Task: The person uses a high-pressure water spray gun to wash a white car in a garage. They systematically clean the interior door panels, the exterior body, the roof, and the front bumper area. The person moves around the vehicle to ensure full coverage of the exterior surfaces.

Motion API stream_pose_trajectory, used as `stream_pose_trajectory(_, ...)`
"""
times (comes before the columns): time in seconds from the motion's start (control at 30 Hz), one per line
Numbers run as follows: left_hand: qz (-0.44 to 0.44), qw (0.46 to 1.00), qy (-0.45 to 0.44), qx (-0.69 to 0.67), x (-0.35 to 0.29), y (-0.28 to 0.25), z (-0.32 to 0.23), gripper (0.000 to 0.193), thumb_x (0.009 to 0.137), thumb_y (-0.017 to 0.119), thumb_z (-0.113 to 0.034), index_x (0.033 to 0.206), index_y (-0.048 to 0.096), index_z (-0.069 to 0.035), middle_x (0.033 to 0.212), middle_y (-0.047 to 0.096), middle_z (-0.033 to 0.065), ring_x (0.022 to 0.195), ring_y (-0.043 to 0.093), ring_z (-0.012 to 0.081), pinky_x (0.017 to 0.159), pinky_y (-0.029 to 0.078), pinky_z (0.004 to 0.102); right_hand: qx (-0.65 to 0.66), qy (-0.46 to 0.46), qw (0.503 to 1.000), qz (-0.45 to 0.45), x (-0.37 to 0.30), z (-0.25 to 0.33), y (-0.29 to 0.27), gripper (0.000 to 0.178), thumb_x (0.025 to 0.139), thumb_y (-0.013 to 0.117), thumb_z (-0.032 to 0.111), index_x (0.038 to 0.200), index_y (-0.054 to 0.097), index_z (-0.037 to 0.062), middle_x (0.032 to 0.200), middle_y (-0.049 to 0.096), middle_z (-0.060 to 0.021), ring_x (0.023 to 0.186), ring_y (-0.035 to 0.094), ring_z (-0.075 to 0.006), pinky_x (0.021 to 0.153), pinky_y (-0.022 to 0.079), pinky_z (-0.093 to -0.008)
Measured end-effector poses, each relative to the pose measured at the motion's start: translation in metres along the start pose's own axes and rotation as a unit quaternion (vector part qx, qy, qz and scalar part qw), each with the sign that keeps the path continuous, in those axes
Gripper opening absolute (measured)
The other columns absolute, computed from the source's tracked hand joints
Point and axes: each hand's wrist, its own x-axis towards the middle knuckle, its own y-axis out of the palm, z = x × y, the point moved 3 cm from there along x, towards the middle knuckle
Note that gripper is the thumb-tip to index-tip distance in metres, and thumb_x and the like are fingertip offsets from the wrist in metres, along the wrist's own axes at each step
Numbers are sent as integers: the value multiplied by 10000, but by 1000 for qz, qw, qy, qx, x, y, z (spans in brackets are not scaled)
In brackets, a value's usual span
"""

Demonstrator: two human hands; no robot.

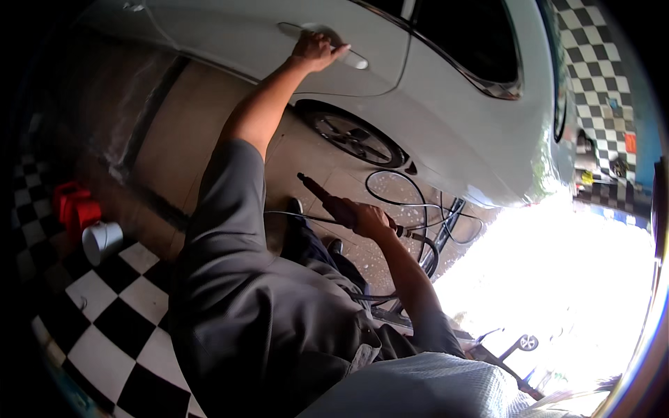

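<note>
My left hand (318,52) reaches up to the white car (460,132), its fingers curled over the door handle (352,59) and partly hidden behind the knuckles. Lower down, my right hand (369,219) is closed around the grip of a dark reddish pressure washer gun (334,207). The gun's black nozzle points up and left, toward the car's side. From its rear end a black hose (433,258) curves downward. Between the gun and the car's body is the wheel (353,139), with dark spokes.
Loops of hose (397,200) lie on the wet tan floor beside a dark drain grating (449,219). A white bucket (102,242) and red containers (75,209) stand at the left near checkered tiles (104,348). Bright daylight floods in at the right.
</note>
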Motion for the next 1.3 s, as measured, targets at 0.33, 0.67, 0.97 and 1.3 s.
stream_pose_trajectory(0.33, 53, 998, 13, -40, -42, -46, -24, 352, 972, 428, -347, 1061, 651, -90, 771, 661, 111, 727, 650, 290, 691, 501, 437, 34, 150, 988, -13, -72, -120, 67, 549, 797, 611, 220, 1319, 448, 264, 1136, 625, -191, 1073, 580, -402, 848, 481, -503)
stream_pose_trajectory(0.67, -7, 953, -263, -148, -390, -171, 106, 511, 988, 350, -413, 1328, 478, -55, 1263, 520, 176, 1180, 480, 280, 978, 358, 370, 184, -6, 971, -151, -11, -258, 126, 574, 638, 664, 129, 1203, 569, 142, 953, 653, -222, 933, 626, -414, 742, 506, -470)
stream_pose_trajectory(0.97, -277, 763, -508, -289, -454, -368, 85, 940, 859, 494, -676, 1397, 289, 66, 1359, 442, 227, 1271, 404, 300, 1063, 291, 376, 237, -109, 965, -36, 44, -85, 89, 618, 660, 647, 113, 1270, 553, 130, 864, 666, -185, 773, 664, -270, 676, 511, -379)
stream_pose_trajectory(1.3, -372, 770, -489, -171, -620, -389, 265, 758, 891, 533, -585, 1170, 391, 105, 1162, 535, 221, 986, 567, 263, 863, 499, 408, 328, -149, 931, -61, 148, 12, 156, 425, 677, 656, 168, 1092, 627, 82, 844, 667, -210, 816, 664, -354, 725, 512, -421)
